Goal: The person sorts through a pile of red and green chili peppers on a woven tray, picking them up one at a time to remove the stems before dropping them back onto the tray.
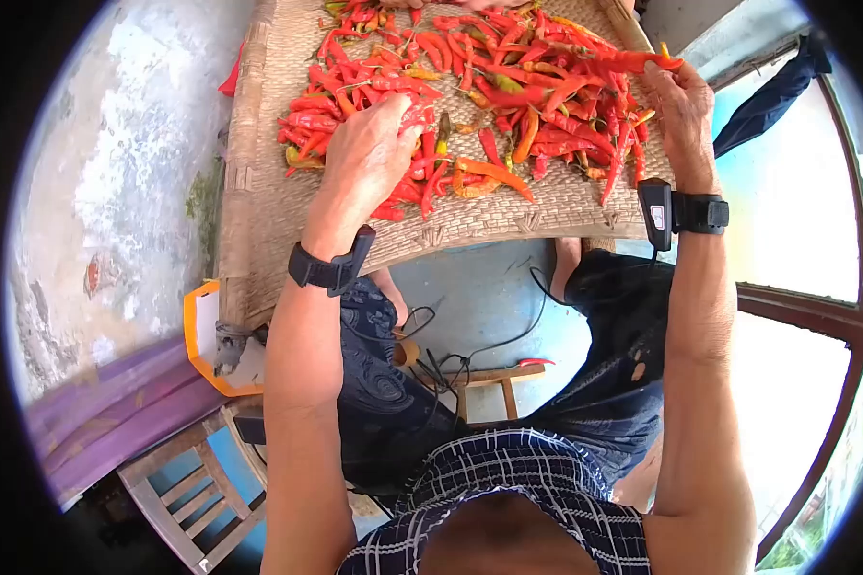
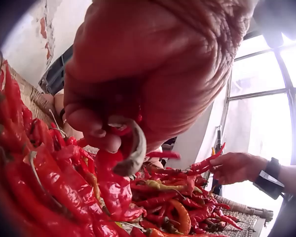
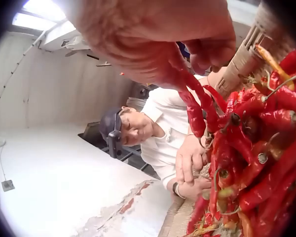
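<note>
Red chili peppers [image 1: 566, 144], with a few orange and green ones among them, are heaped on a woven tray [image 1: 259, 192]. Over the left part of the heap, my left hand [image 1: 369, 153] has its fingers curled down and pinches a red chili pepper [image 2: 113, 187]; a pale curved stem [image 2: 133, 150] shows at the fingertips. At the tray's right side, my right hand [image 1: 686, 110] holds red chili peppers [image 3: 195, 111] between thumb and fingers, raised a little over the heap. Both wrists wear black camera straps.
Across the tray, another person in a white shirt [image 3: 160, 113] has hands at the peppers. A rough wall [image 1: 115, 192] stands at the left, a window [image 1: 805, 192] at the right. Below are a wooden stool [image 1: 499, 376], black cables and a wooden chair [image 1: 197, 498].
</note>
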`<action>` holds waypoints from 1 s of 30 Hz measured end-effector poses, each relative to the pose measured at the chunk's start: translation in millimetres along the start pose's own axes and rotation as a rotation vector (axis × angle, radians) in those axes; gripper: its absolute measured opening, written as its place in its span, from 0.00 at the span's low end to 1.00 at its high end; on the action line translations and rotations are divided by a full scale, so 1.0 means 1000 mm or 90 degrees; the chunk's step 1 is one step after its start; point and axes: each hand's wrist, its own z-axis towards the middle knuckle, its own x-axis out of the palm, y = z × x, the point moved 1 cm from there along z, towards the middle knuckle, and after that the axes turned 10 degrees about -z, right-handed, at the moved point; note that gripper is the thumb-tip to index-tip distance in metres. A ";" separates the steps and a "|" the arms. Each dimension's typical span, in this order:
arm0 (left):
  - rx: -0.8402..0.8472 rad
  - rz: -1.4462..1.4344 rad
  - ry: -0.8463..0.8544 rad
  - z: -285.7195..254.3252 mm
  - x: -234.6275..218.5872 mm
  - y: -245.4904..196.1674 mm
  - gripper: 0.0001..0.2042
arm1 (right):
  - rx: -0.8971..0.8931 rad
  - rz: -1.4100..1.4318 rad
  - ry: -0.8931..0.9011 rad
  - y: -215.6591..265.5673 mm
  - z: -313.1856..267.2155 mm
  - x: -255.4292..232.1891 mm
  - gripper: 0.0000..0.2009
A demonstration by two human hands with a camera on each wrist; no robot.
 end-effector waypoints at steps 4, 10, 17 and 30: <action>-0.038 -0.007 0.014 0.003 0.003 -0.002 0.15 | -0.109 -0.190 -0.152 0.007 0.000 0.001 0.16; 0.002 0.004 -0.010 0.000 0.002 0.003 0.14 | -0.365 -0.582 -0.392 0.054 -0.023 0.022 0.20; 0.016 0.027 -0.012 0.000 -0.001 0.002 0.11 | -0.510 -0.587 -0.023 0.051 -0.048 0.077 0.05; 0.067 0.001 -0.046 -0.003 -0.006 0.002 0.10 | -0.437 -0.524 -0.045 0.051 -0.042 0.088 0.06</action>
